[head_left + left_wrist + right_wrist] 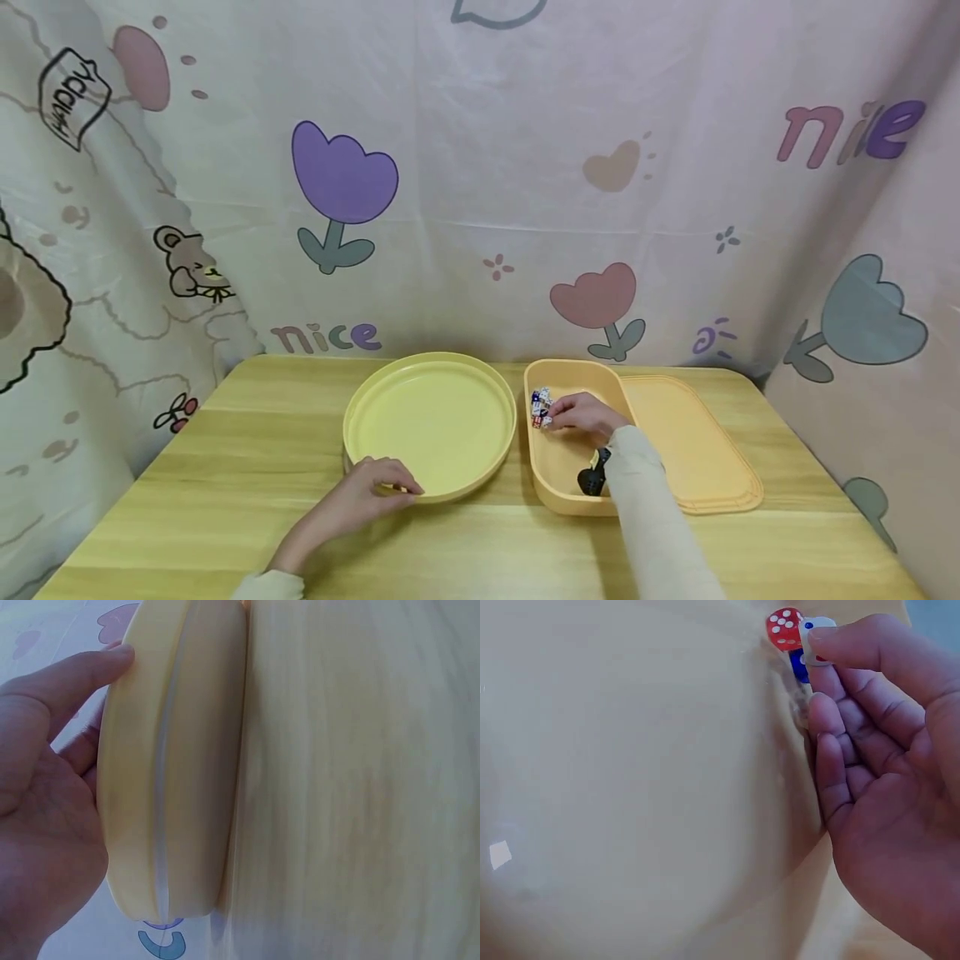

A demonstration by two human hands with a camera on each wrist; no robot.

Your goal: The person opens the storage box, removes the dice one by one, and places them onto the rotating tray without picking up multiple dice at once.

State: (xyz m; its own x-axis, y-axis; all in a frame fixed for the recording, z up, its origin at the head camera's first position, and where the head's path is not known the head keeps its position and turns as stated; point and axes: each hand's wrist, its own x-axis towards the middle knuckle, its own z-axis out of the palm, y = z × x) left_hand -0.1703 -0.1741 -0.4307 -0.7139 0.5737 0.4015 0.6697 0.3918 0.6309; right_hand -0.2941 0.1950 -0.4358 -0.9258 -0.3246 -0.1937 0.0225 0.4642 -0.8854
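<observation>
Right hand (588, 414) grip pinching white die (811, 648) beside other dice (537, 403) in orange bin (557, 462), left hand (365, 497) grip clamped on round yellow tray (435, 425) rim.

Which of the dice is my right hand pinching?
The white die with blue and red spots, gripped by the right hand: the thumb presses on it, not on the red die or blue die beside it.

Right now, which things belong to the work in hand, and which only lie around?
Likely in use:
white die, pinched by the right hand
other dice in the bin
round box, held by the left hand

Likely idle:
black item in the bin
lid beside the bin
</observation>
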